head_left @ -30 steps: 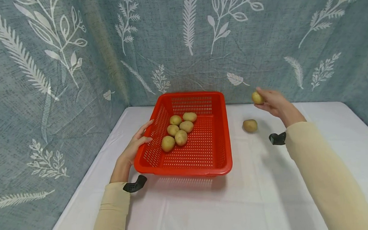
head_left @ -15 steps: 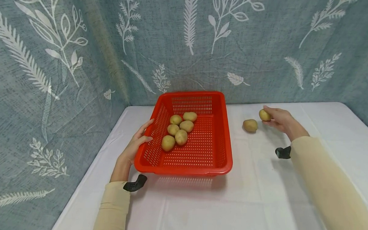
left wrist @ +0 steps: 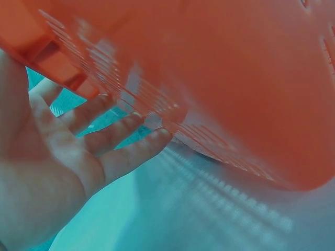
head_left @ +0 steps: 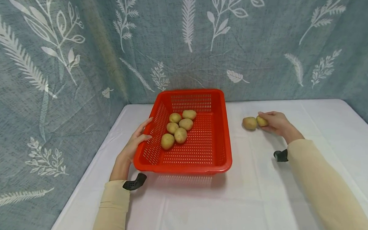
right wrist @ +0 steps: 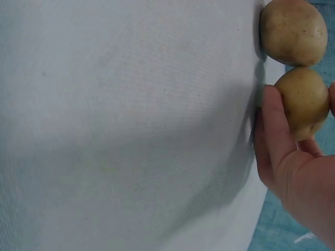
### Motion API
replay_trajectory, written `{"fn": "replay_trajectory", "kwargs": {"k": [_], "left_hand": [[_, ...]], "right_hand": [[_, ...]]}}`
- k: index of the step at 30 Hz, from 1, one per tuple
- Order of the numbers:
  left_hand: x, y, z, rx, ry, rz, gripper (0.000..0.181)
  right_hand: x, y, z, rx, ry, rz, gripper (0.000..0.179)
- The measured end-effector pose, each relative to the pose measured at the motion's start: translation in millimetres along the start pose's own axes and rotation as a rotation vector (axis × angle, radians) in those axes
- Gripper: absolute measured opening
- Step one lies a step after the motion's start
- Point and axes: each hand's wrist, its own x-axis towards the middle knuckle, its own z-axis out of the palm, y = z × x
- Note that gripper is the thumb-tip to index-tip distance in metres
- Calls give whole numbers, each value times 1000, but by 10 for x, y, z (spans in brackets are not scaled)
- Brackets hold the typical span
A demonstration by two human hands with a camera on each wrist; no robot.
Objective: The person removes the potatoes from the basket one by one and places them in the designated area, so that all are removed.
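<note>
A red plastic basket [head_left: 215, 141] with slotted walls stands on the white-covered table, holding several potatoes [head_left: 180, 135] on its left side. My left hand [head_left: 133, 145] grips the basket's left rim. In the left wrist view its fingers [left wrist: 131, 157] lie against the outer wall, under the rim. To the right of the basket, my right hand [head_left: 277, 123] holds a potato [head_left: 261, 121] between thumb and fingers, low at the table. That potato touches another potato [right wrist: 294, 32], which lies on the cloth to its left.
A white cloth [head_left: 235, 201] covers the table. Blue-green curtains with white leaf patterns [head_left: 169, 44] hang behind it and along the left side. Black wrist devices [head_left: 134, 182] sit at both sleeves.
My right hand has come down from above the table with its potato, then moved left until that potato met the one lying there. My left hand and the basket have stayed put.
</note>
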Motion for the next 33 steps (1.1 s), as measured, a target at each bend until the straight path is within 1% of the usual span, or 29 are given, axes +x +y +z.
{"fn": "replay_trajectory", "kwargs": {"k": [2, 6, 9, 14, 17, 22, 27, 30, 33], "left_hand": [[7, 11, 5, 0, 0, -2, 65], [21, 21, 15, 10, -1, -5, 66], [25, 21, 20, 20, -3, 0, 66], [1, 9, 21, 45, 6, 1, 66], [-5, 4, 22, 42, 4, 5, 66], [-1, -3, 24, 28, -6, 16, 66], [-10, 0, 26, 25, 7, 12, 66], [-14, 1, 29, 19, 8, 11, 66], [-10, -3, 33, 12, 2, 12, 66]], "right_hand": [[0, -5, 9, -29, 18, 1, 70], [3, 6, 22, -43, 44, 4, 67], [-4, 17, 26, -63, 52, -2, 66], [-19, 19, 47, -136, 53, -32, 65], [-33, 16, 62, -170, 70, -40, 63], [-29, 26, 64, -215, 98, -32, 60], [-34, 26, 39, -226, 84, -38, 64], [-44, 26, 20, -210, 81, -36, 66], [-47, 35, 4, -179, 96, -19, 67]]}}
